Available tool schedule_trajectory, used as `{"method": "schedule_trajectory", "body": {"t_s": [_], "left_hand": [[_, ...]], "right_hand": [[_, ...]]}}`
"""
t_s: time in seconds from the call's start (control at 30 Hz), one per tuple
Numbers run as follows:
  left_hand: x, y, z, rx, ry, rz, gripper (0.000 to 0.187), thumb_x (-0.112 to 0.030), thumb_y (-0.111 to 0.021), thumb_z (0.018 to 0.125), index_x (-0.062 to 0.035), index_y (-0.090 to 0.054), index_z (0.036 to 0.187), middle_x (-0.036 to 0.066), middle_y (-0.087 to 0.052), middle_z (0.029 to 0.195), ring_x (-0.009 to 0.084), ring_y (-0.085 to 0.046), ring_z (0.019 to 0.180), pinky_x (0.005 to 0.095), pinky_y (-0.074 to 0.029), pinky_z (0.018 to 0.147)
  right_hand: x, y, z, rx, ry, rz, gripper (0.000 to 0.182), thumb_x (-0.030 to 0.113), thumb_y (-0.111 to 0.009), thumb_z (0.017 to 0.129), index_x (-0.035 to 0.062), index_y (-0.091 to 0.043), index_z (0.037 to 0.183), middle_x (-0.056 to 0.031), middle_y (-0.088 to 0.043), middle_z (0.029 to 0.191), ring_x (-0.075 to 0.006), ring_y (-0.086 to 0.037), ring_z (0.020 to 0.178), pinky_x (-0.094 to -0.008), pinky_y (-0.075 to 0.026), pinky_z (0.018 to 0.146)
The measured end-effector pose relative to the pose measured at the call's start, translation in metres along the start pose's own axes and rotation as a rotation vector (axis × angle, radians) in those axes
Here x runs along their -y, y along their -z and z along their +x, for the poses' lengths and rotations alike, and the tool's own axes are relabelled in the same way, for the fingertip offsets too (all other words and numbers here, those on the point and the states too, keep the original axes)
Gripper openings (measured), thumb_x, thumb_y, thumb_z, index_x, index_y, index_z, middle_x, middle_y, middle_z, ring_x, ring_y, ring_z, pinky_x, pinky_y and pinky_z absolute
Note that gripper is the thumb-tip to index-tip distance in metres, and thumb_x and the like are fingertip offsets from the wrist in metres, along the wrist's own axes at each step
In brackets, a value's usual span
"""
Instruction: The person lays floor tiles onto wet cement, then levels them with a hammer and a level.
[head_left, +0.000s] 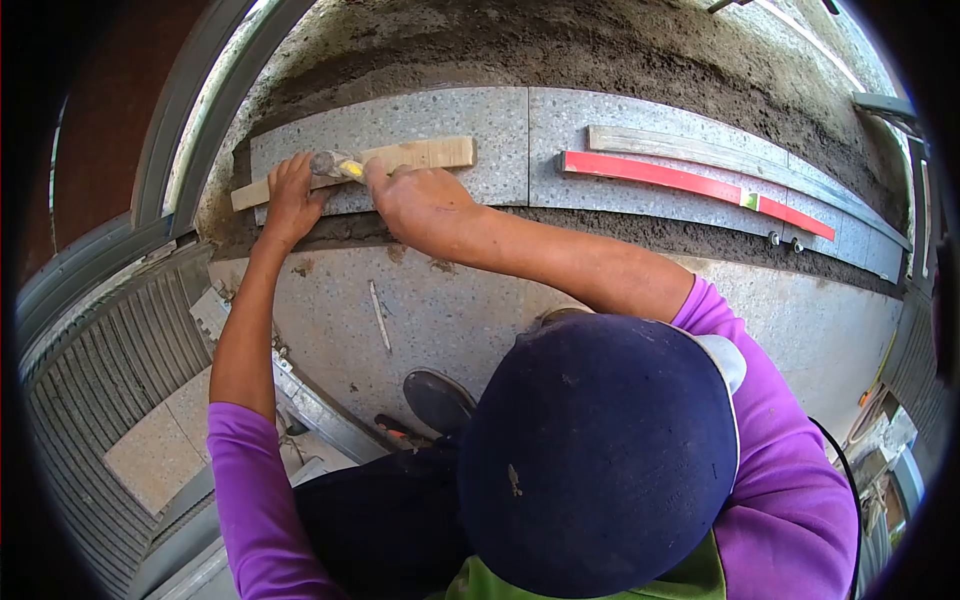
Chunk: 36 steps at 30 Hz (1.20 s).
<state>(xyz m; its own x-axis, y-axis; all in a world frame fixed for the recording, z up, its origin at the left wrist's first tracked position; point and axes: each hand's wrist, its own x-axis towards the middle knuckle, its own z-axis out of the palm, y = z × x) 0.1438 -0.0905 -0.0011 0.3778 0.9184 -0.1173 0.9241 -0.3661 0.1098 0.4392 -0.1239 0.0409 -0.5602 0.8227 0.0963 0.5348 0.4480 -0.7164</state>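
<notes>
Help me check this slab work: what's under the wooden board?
A speckled slab lies beneath most of the wooden board, whose left end juts past it. The slab's surface directly underneath is covered, so unseen.

I grip a grey-headed hammer (326, 163), yellow showing near its head, over a pale wooden batten (437, 153) laid lengthwise on a speckled grey tile (497, 118), the batten's left end jutting past the tile's edge.
</notes>
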Motion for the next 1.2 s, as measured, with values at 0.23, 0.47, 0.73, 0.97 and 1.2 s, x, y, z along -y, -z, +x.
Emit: {"method": "schedule_trajectory", "body": {"t_s": [0.23,0.47,0.73,0.97,1.2], "left_hand": [[-0.019,0.011,0.008,0.020,0.051,-0.041,0.052,-0.012,-0.078,0.075,-0.0044,-0.056,0.122,0.012,-0.058,0.121,0.0338,-0.051,0.117,0.0464,-0.034,0.102],[-0.015,0.006,0.008,0.036,0.041,-0.007,0.051,-0.013,-0.076,0.077,-0.0075,-0.058,0.125,0.011,-0.058,0.123,0.0335,-0.051,0.118,0.0465,-0.034,0.102],[-0.022,0.014,0.011,0.061,0.073,-0.010,0.050,-0.012,-0.075,0.077,-0.0069,-0.058,0.123,0.011,-0.057,0.121,0.0336,-0.051,0.117,0.0476,-0.034,0.102],[-0.011,0.001,0.008,0.084,0.068,0.087,0.052,-0.014,-0.076,0.078,-0.0059,-0.054,0.125,0.012,-0.056,0.121,0.0340,-0.051,0.116,0.0470,-0.035,0.101],[-0.020,0.009,0.008,0.020,0.071,0.029,0.060,-0.018,-0.077,0.081,-0.0078,-0.050,0.134,0.013,-0.055,0.131,0.0357,-0.051,0.121,0.0485,-0.036,0.101]], "right_hand": [[-0.003,0.006,0.008,0.001,-0.014,-0.004,0.022,0.004,-0.055,0.085,-0.0042,-0.051,0.106,-0.0249,-0.069,0.076,-0.0431,-0.070,0.069,-0.0517,-0.054,0.057],[0.005,0.014,0.013,-0.019,0.032,0.011,0.025,0.003,-0.054,0.086,-0.0057,-0.051,0.109,-0.0266,-0.068,0.078,-0.0439,-0.070,0.072,-0.0515,-0.055,0.059],[-0.005,0.010,0.019,0.027,-0.014,0.041,0.023,0.003,-0.051,0.088,-0.0051,-0.050,0.110,-0.0270,-0.068,0.079,-0.0461,-0.069,0.075,-0.0543,-0.054,0.064],[-0.002,0.018,0.003,0.065,-0.067,0.026,0.020,0.007,-0.050,0.092,-0.0026,-0.051,0.110,-0.0267,-0.068,0.079,-0.0450,-0.069,0.074,-0.0549,-0.053,0.063],[0.001,0.026,-0.029,0.084,-0.056,0.038,0.023,0.009,-0.053,0.091,-0.0015,-0.049,0.111,-0.0253,-0.067,0.079,-0.0457,-0.066,0.068,-0.0553,-0.052,0.060]]}}
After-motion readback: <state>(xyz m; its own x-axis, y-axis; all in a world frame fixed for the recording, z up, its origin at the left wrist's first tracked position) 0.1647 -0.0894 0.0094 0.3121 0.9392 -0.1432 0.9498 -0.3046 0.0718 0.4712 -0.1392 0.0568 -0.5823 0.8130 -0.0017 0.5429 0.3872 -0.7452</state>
